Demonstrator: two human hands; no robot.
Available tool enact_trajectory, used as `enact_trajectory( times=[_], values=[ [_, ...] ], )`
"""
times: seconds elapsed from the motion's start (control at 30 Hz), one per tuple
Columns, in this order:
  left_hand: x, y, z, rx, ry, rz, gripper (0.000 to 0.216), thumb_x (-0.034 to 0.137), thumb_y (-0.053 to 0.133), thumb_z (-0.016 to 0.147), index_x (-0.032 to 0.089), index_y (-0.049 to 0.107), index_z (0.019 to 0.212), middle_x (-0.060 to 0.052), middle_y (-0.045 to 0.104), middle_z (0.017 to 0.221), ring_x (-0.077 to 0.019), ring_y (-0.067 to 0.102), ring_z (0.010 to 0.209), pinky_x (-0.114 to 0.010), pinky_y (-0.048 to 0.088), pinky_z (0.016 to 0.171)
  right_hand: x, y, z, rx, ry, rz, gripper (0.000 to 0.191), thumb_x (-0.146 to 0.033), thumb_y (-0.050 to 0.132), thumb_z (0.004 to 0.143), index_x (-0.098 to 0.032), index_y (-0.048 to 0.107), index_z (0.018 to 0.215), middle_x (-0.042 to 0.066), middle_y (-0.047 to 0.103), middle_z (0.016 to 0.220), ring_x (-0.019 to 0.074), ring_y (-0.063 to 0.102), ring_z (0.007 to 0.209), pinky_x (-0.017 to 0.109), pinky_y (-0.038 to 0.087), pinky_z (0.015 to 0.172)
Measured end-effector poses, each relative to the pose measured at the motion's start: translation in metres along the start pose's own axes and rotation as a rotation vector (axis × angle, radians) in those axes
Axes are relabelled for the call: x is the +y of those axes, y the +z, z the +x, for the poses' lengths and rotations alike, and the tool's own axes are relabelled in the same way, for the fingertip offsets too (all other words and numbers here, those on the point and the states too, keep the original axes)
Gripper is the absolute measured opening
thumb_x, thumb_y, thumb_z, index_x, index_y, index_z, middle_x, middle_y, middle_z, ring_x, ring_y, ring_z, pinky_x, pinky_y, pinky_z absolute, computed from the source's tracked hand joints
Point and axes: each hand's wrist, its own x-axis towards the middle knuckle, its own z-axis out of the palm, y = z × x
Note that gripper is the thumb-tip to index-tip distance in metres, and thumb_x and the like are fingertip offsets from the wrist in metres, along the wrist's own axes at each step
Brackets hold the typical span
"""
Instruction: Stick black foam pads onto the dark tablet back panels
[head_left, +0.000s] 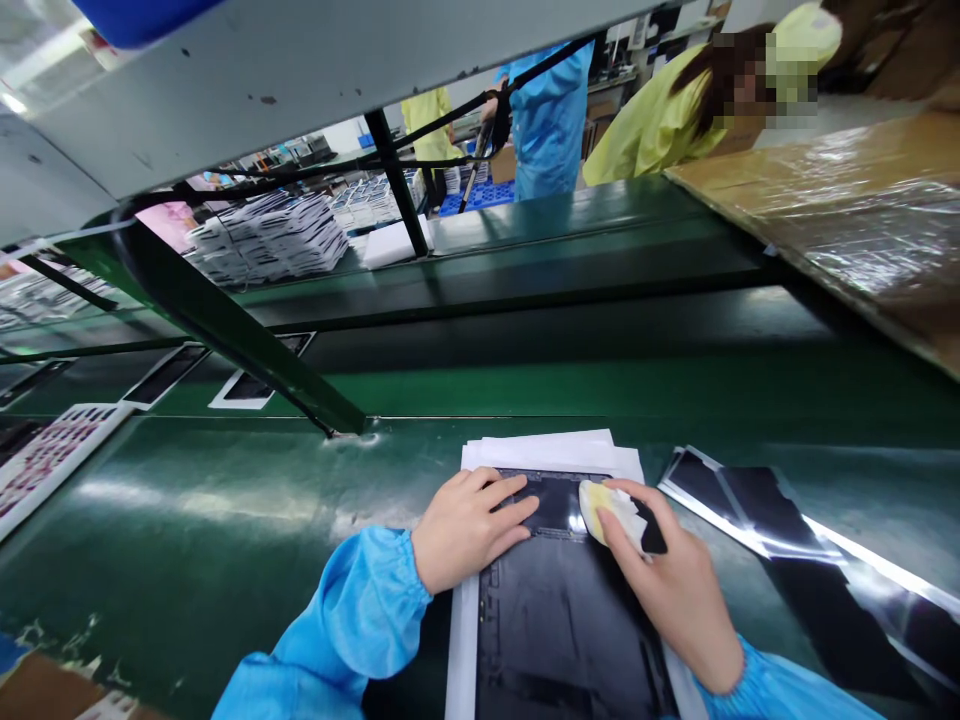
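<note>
A flat black panel (562,620) lies on white paper sheets (547,450) at the front of the green bench. My left hand (472,525) rests on the panel's upper left part, fingers stretched out and holding nothing. In my right hand (675,570) is a rounded white-and-yellow pad (598,508) with a black part at its right end. Thumb and fingers grip it from both sides. Its left edge sits at the panel's upper right area, and I cannot tell how firmly it presses. Part of the panel is hidden under my hands.
Glossy black strips (757,500) on white backing lie at the right. A slanted green post (247,330) stands at the left, beneath a grey shelf (300,80). More panels (165,375) lie on the conveyor. Wrapped cardboard (847,190) juts in at right. Several people work beyond.
</note>
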Motion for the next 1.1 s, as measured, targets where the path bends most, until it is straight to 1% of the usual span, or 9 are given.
enact_trajectory(
  times=[0.13, 0.23, 0.33, 0.43, 0.57, 0.77, 0.93, 1.0, 1.1],
  values=[
    [-0.006, -0.004, -0.011, -0.021, 0.057, -0.085, 0.029, 0.040, 0.050, 0.093, 0.030, 0.065, 0.116, -0.004, 0.065, 0.124, -0.0228, 0.054, 0.115, -0.035, 0.048, 0.089, -0.007, -0.001, 0.004, -0.007, -0.031, -0.080, 0.028, -0.045, 0.050, 0.083, -0.025, 0.060, 0.099, -0.008, 0.056, 0.045, 0.0126, 0.042, 0.028, 0.025, 0.037, 0.038],
    [-0.007, -0.004, -0.016, -0.019, 0.065, -0.095, 0.029, 0.040, 0.053, 0.092, 0.029, 0.065, 0.116, -0.005, 0.065, 0.124, -0.0238, 0.054, 0.118, -0.037, 0.049, 0.091, -0.019, 0.009, 0.009, -0.053, -0.137, -0.144, 0.026, -0.041, 0.047, 0.086, -0.024, 0.061, 0.100, -0.007, 0.058, 0.047, 0.0120, 0.044, 0.029, 0.025, 0.036, 0.039],
    [-0.006, -0.003, -0.016, -0.015, 0.061, -0.089, 0.029, 0.040, 0.053, 0.092, 0.028, 0.066, 0.114, -0.006, 0.065, 0.123, -0.0250, 0.055, 0.116, -0.040, 0.051, 0.090, -0.029, 0.020, 0.015, -0.144, -0.254, -0.183, 0.025, -0.036, 0.043, 0.089, -0.023, 0.060, 0.102, -0.006, 0.059, 0.048, 0.0141, 0.054, 0.036, 0.023, 0.037, 0.042],
    [-0.005, -0.003, -0.016, -0.006, 0.066, -0.079, 0.030, 0.040, 0.052, 0.092, 0.027, 0.065, 0.116, -0.007, 0.065, 0.123, -0.0256, 0.056, 0.115, -0.041, 0.052, 0.090, -0.029, 0.014, 0.020, -0.115, -0.294, -0.262, 0.026, -0.034, 0.040, 0.091, -0.022, 0.061, 0.101, -0.004, 0.061, 0.049, 0.0164, 0.060, 0.043, 0.023, 0.037, 0.045],
    [-0.007, -0.001, -0.017, 0.018, 0.082, -0.088, 0.030, 0.039, 0.052, 0.093, 0.028, 0.064, 0.118, -0.007, 0.065, 0.123, -0.0254, 0.057, 0.116, -0.041, 0.053, 0.090, -0.020, -0.006, 0.019, -0.033, -0.209, -0.312, 0.029, -0.038, 0.040, 0.091, -0.022, 0.060, 0.103, -0.005, 0.057, 0.045, 0.0158, 0.055, 0.038, 0.024, 0.035, 0.043],
    [-0.008, 0.002, -0.017, 0.054, 0.086, -0.087, 0.029, 0.038, 0.049, 0.094, 0.027, 0.065, 0.116, -0.006, 0.066, 0.122, -0.0252, 0.058, 0.113, -0.040, 0.054, 0.088, -0.019, -0.004, 0.006, -0.114, -0.225, -0.264, 0.025, -0.033, 0.039, 0.092, -0.023, 0.059, 0.104, -0.001, 0.069, 0.064, 0.0168, 0.065, 0.052, 0.025, 0.040, 0.050],
    [-0.002, -0.003, -0.012, 0.069, 0.067, -0.073, 0.029, 0.038, 0.049, 0.094, 0.026, 0.066, 0.114, -0.007, 0.068, 0.116, -0.0249, 0.059, 0.109, -0.039, 0.054, 0.085, -0.013, -0.014, 0.004, -0.064, -0.097, -0.137, 0.025, -0.039, 0.044, 0.090, -0.023, 0.059, 0.101, -0.006, 0.058, 0.050, 0.0152, 0.056, 0.042, 0.025, 0.038, 0.045],
    [0.004, -0.003, -0.004, 0.073, 0.049, -0.062, 0.029, 0.038, 0.049, 0.094, 0.024, 0.065, 0.114, -0.009, 0.068, 0.112, -0.0242, 0.061, 0.103, -0.039, 0.054, 0.083, -0.010, -0.018, 0.005, 0.002, -0.025, 0.046, 0.025, -0.041, 0.049, 0.086, -0.024, 0.059, 0.101, -0.003, 0.065, 0.064, 0.0154, 0.061, 0.053, 0.025, 0.044, 0.052],
    [0.017, 0.001, 0.012, 0.061, 0.092, -0.061, 0.032, 0.039, 0.049, 0.093, 0.023, 0.062, 0.118, -0.010, 0.067, 0.112, -0.0241, 0.060, 0.102, -0.040, 0.053, 0.084, -0.003, -0.017, 0.006, 0.206, 0.126, 0.343, 0.030, -0.045, 0.060, 0.078, -0.023, 0.060, 0.098, 0.003, 0.069, 0.094, 0.0188, 0.065, 0.079, 0.027, 0.052, 0.063]
  ],
)
